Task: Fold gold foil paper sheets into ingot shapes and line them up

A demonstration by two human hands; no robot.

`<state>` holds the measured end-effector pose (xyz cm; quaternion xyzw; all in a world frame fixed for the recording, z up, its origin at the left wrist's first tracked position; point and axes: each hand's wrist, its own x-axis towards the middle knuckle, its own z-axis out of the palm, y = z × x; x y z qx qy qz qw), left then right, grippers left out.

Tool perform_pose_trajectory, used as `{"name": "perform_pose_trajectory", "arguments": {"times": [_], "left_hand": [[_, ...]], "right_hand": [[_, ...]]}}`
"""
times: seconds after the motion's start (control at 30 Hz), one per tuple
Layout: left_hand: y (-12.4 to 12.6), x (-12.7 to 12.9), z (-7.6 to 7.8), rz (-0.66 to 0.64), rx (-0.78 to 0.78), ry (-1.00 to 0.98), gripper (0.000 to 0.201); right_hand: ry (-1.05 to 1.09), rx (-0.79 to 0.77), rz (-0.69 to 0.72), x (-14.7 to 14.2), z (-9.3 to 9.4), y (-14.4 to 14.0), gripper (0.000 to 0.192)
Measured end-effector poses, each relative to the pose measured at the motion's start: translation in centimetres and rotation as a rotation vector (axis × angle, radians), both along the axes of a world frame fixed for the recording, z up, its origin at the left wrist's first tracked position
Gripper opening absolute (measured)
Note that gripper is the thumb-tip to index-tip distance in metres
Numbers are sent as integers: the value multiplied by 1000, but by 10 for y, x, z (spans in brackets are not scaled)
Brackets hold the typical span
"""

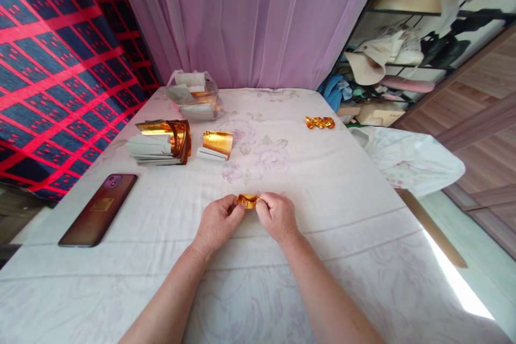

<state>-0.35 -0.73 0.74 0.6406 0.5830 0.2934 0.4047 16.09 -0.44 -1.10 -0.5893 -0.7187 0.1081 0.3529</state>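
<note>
Near the middle of the table, a small piece of gold foil paper is stretched between my two hands. My left hand pinches its left end between thumb and fingers. The right end is pinched by my right hand. The foil looks folded and crinkled; its ends are hidden under my fingers. Beyond my left hand lies a curled sheet of gold paper with a pale back. Left of that is a thick stack of gold-faced paper. Several folded gold foil pieces sit in a row at the far right.
A clear plastic bag of more paper stands at the back left. A brown phone lies near the left edge. The table wears a floral cloth. A purple curtain hangs behind; a shelf with shoes stands right.
</note>
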Motion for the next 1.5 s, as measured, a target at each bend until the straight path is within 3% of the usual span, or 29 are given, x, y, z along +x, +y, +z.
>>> {"name": "perform_pose_trajectory", "arguments": {"times": [0.23, 0.47, 0.73, 0.93, 1.13, 1.37, 1.5], "left_hand": [[3, -3, -5, -103, -80, -251, 32], [1, -5, 3, -41, -14, 4, 35], [0, 0, 1, 72, 52, 109, 23], [-1, 3, -2, 58, 42, 97, 23], [-3, 5, 0, 49, 83, 241, 23], [-3, 5, 2, -19, 111, 194, 24], [-4, 6, 3, 10, 121, 251, 24]], "right_hand": [[44, -40, -34, 0, -1, 1, 29], [54, -2, -12, 1, -2, 0, 30], [-41, 23, 35, 0, -3, -1, 29], [23, 1, 13, 0, -3, -1, 29], [78, -9, 121, 0, 0, -1, 30], [66, -8, 54, 0, -4, 0, 31], [57, 6, 72, -1, -4, -1, 31]]}}
